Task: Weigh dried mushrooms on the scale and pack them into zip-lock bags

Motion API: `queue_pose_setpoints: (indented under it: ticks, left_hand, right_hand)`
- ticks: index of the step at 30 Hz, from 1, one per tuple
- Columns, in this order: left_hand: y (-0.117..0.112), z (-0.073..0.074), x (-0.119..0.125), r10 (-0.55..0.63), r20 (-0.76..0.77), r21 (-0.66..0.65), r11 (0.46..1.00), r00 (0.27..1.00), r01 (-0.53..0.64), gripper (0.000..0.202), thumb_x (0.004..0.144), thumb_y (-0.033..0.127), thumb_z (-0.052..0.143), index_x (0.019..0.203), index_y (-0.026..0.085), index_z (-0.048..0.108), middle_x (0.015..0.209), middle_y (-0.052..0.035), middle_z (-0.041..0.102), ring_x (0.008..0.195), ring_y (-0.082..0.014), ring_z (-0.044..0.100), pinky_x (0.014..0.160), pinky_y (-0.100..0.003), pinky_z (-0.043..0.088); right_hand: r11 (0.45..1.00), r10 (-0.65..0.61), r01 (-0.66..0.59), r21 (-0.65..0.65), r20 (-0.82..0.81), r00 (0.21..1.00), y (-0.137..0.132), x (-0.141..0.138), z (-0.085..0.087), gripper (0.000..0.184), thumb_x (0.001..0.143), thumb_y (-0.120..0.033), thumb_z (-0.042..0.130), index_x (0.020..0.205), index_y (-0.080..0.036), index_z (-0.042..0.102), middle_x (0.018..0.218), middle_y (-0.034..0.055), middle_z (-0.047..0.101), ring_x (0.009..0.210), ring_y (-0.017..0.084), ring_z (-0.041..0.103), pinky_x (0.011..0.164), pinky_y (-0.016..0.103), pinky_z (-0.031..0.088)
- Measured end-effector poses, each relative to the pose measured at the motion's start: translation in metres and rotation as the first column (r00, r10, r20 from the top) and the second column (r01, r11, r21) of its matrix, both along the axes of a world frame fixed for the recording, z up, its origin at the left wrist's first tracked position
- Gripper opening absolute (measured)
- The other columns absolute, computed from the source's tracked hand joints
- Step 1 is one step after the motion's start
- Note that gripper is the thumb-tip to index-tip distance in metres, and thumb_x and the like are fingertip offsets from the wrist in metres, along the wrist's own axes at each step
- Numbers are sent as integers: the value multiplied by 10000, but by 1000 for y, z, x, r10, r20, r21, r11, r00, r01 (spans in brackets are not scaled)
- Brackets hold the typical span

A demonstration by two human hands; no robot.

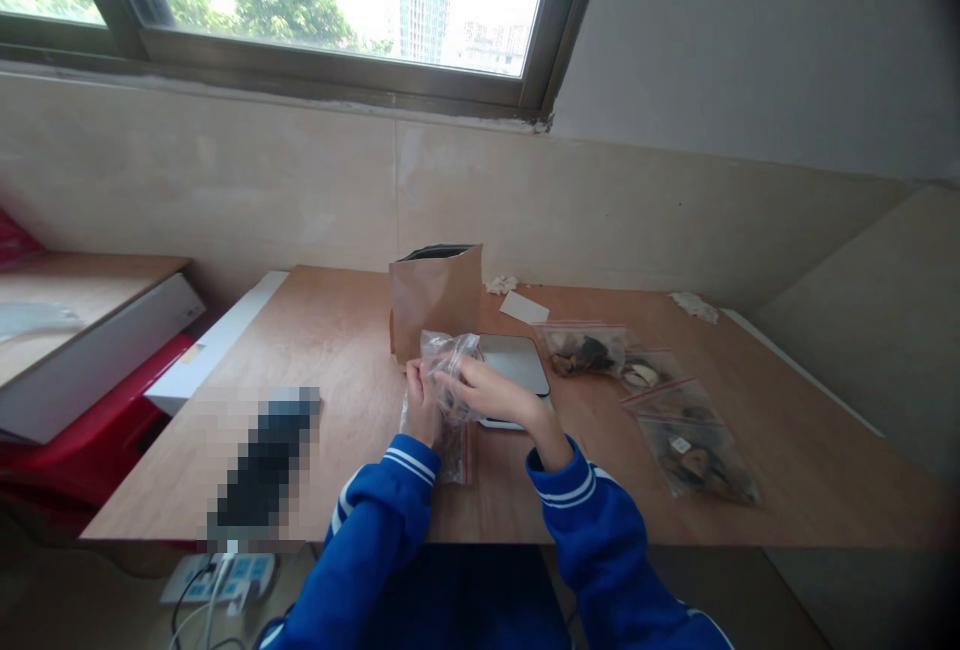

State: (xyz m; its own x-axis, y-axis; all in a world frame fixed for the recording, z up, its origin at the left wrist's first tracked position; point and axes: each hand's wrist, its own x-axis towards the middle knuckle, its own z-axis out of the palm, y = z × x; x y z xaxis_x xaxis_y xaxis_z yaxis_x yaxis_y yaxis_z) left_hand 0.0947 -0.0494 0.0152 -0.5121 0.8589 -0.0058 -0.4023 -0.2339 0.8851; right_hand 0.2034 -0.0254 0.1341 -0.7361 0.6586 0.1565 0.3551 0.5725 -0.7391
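Note:
A clear plastic bag [442,345] is held up over the table in front of me. My left hand [424,408] is closed on its left side, with the fingertips partly hidden behind the plastic. My right hand [491,392] is closed on the bag from the right; its fingertips are blurred behind the film. Below both hands lies another clear zip bag [456,458] with a red strip, partly covered by the left hand. Just behind stands an open brown paper bag [435,298]. A flat silver scale [521,362] sits partly under my right hand.
Several zip bags with dark dried pieces, including one bag [585,348] and a nearer one [701,455], lie to the right. A white card [524,307] is near the wall. A pixelated dark object [266,460] lies left, above a power strip [259,570].

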Motion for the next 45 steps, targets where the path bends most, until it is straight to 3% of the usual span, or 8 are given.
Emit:
queue_pose_setpoints:
  ticks: [4,8,14,22,28,33,39,45]
  left_hand:
    - [1,-5,-1,117,-170,40,993,979,-111,261,830,456,618,894,225,514,789,-10,591,733,-186,581,731,-301,460]
    - [4,-9,-3,174,-267,-49,980,948,-194,263,875,486,547,894,227,509,770,-3,600,711,-177,582,709,-284,439]
    - [6,-8,-6,175,-339,-106,969,924,-222,307,918,528,442,867,226,467,729,-1,569,676,-180,565,706,-306,434]
    - [4,-11,-7,181,-349,-99,968,919,-229,318,918,547,427,889,231,453,744,-21,585,686,-203,573,693,-328,425]
    - [5,-9,-6,189,-390,-78,968,901,-237,360,927,574,363,878,225,441,755,-14,563,696,-189,562,694,-328,431]
    - [11,-10,-7,261,-371,-123,937,891,-326,381,928,576,352,836,216,435,751,-8,554,709,-175,552,686,-324,424]
    - [12,-12,-9,265,-387,-125,934,883,-335,407,922,608,336,842,219,424,757,-1,525,723,-170,534,706,-324,406]
    - [9,-5,-7,258,-325,-153,935,910,-320,388,924,584,383,857,207,446,758,-7,530,721,-161,544,677,-306,431]
  right_hand:
    - [999,-2,-1,-46,-66,998,0,-6,-9,232,904,-282,556,1108,-208,638,991,49,706,932,217,649,852,326,494]
    - [996,-60,57,-72,-30,998,-1,-3,-16,210,827,-244,631,1029,-192,654,949,44,710,853,217,643,781,307,502]
    - [997,-54,53,-61,-13,998,-9,-2,-15,225,810,-204,595,1032,-178,620,958,40,694,854,209,625,800,314,499]
    - [998,-34,31,-56,-48,998,-14,-7,-17,378,833,-212,580,1208,-181,548,1202,94,637,1074,242,593,953,354,452]
    - [989,-70,69,-128,-1,998,-7,4,-24,182,823,-265,601,969,-157,614,890,29,672,793,184,590,735,291,476]
    - [954,-185,163,-251,-68,980,2,12,-36,233,810,-353,630,907,-142,609,840,30,653,720,165,587,635,265,453]
    - [911,-316,224,-345,-238,918,8,11,-37,272,760,-384,685,906,-160,629,846,29,649,760,162,595,691,278,481]
    - [891,-446,329,-313,-461,767,23,7,-28,343,747,-454,712,912,-162,640,852,46,643,801,176,602,764,306,506]
